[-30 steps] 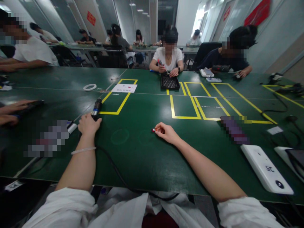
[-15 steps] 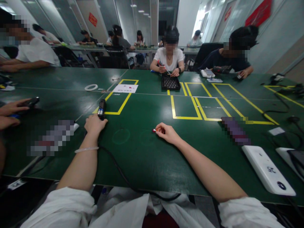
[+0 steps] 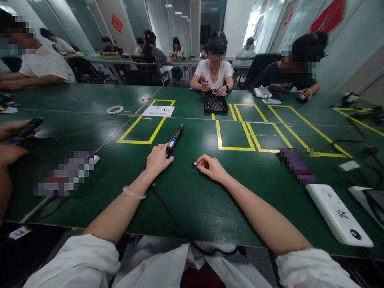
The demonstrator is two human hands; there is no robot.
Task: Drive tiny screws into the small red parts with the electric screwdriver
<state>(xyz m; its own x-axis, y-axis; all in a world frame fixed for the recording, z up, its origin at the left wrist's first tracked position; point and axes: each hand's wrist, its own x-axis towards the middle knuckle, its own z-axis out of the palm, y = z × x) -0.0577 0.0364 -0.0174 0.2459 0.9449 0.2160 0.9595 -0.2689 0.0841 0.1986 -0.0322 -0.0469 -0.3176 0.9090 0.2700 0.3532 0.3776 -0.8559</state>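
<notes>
My left hand [image 3: 159, 160] is wrapped round the rear of a corded electric screwdriver [image 3: 174, 138], black with a blue band. Its thin tip points away from me and to the right, low over the green table [image 3: 192, 208]. A black cord [image 3: 168, 212] runs from behind this hand toward the table's near edge. My right hand [image 3: 212, 168] rests on the table to the right, thumb and fingertips pinching a small red and white piece [image 3: 195, 164]. The piece is too small to name. The screwdriver tip is apart from it.
Yellow tape outlines [image 3: 235, 149] mark the table ahead. A paper sheet [image 3: 159, 111] and a white ring [image 3: 115, 109] lie at the far left. Opposite, a person works over a black tray [image 3: 216, 105]. A white power bank [image 3: 339, 216] lies at right, near a phone [image 3: 297, 165].
My left hand has moved right with the electric screwdriver, whose tip now slants toward the far right. My right hand has stayed in place with the small piece.
</notes>
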